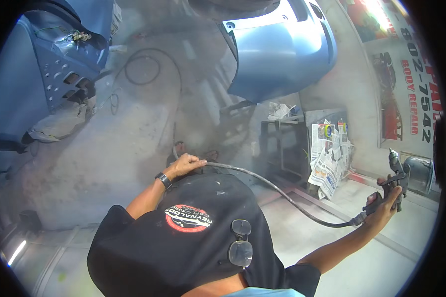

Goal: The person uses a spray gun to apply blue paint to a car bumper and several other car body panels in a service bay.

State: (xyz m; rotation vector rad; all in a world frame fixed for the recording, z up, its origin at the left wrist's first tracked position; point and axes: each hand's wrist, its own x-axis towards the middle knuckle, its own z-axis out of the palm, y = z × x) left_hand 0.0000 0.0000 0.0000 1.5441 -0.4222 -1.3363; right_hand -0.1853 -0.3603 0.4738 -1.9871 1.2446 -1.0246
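Observation:
Out to the right, my right hand [384,205] is wrapped round the handle of a spray gun [395,173], whose nozzle points up and away from me. A metallic cup [417,174] sits at the gun's side. From the base of the handle a grey air hose [282,194] sags across in front of my body. My left hand [186,164], with a dark watch on its wrist, is closed on that hose in front of my chest. Beyond my hands, apart from the gun, stands a glossy light-blue curved vehicle panel [282,49].
At the left is a blue vehicle body [15,79] with holes and loose wires. Hose coils [142,69] lie on the dusty floor. A dark stand [285,143] and newspaper sheets with tape rolls [327,161] are right of centre. A printed banner [406,74] hangs on the right wall.

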